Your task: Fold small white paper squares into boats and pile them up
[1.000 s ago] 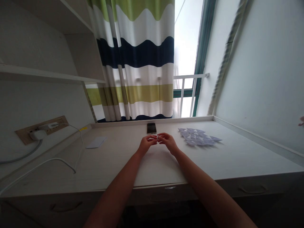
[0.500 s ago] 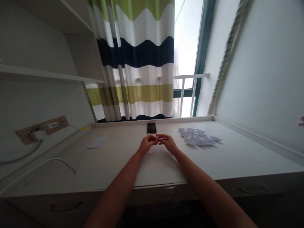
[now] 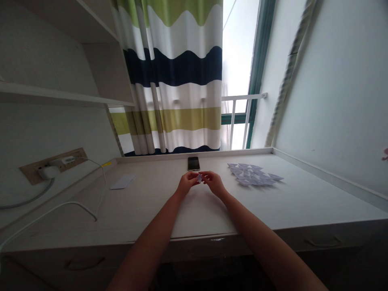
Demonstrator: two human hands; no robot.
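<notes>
Fingertips of the left hand (image 3: 185, 183) and right hand (image 3: 214, 182) pinch a small piece of white paper (image 3: 199, 178), which sits directly between them, above a pale desk (image 3: 145, 214). Thumbs and fingers close on its two sides, leaving only a narrow gap between the hands; the paper's exact folds are too small to make out. Just beyond the fingers, a dark-screened phone (image 3: 194, 163) lies on the desktop. To the right rests a cluster of pointed, folded paper pieces (image 3: 250, 174); well to the left lies flat white paper (image 3: 123, 182), near a white cable (image 3: 103, 186) plugged in at the wall. A curtain (image 3: 172, 66) striped green, white and navy partly covers the bright window (image 3: 238, 60) behind.
</notes>
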